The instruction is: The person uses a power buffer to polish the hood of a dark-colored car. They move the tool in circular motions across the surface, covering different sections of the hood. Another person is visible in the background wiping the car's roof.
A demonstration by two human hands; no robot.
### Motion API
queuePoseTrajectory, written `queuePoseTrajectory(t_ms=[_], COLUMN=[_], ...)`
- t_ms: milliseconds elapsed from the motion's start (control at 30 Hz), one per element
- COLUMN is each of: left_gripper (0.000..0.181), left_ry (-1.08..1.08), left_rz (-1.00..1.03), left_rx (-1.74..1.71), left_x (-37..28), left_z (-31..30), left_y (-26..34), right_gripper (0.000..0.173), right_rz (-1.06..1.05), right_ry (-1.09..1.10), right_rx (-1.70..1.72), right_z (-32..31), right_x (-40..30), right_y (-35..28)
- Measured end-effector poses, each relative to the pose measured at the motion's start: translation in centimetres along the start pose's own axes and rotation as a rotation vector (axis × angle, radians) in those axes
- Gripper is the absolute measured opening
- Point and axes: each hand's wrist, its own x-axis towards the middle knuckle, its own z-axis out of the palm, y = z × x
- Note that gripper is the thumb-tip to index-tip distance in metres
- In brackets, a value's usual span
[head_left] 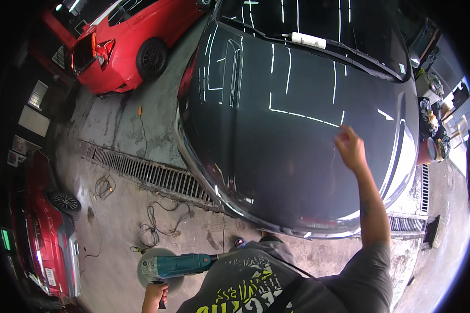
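At the lower left, my left hand [156, 294] grips the side handle of a teal electric rotary polisher [183, 266]. A round pale pad [143, 279] shows under the polisher's head, and the tool's rear end is by my shirt. My right arm reaches out over the dark grey car hood [266, 164]. The right hand [350, 150] is over the hood's right half with its fingers bent. Its fingertips are blurred, so whether they touch the paint or pinch something small cannot be told. A white bottle [308, 40] lies at the windshield base by the wipers.
A power cord [152, 227] lies in loops on the concrete floor, with another coil [103, 187] further left. A floor drain grate [149, 170] runs toward the car. Two red cars, one [141, 47] behind and one [51, 234] nearer, stand left. Bagged items [434, 117] sit at right.
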Motion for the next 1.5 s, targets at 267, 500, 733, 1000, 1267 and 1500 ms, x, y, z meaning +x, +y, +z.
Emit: queuePoseTrajectory(t_ms=[267,500,733,1000,1267,1500], left_gripper=[0.027,0.029,0.029,0.029,0.030,0.027], left_ry=[0.128,0.209,0.207,0.187,0.120,-0.087], left_rz=[-0.058,-0.183,-0.244,-0.227,-0.182,-0.068], left_rx=[0.022,-0.047,-0.171,-0.221,-0.137,-0.007], left_x=[-5.2,-9.3,-10.5,-11.0,-7.8,-0.7], left_z=[4.1,7.9,10.1,11.3,9.8,8.2], left_y=[6.9,7.2,5.9,6.4,5.8,8.5], right_gripper=[0.067,0.072,0.092,0.065,0.059,0.058], right_rz=[-0.130,-0.037,0.040,-0.068,-0.214,-0.486], right_ry=[0.263,0.233,-0.031,-0.094,-0.001,-0.355], right_rx=[-0.222,-0.593,-0.819,-0.866,-0.666,-0.755], right_z=[3.8,7.4,10.9,9.0,4.3,-3.8], right_x=[29.6,45.3,50.4,51.3,42.2,25.5], right_y=[7.7,6.1,4.9,4.7,-1.4,-11.2])
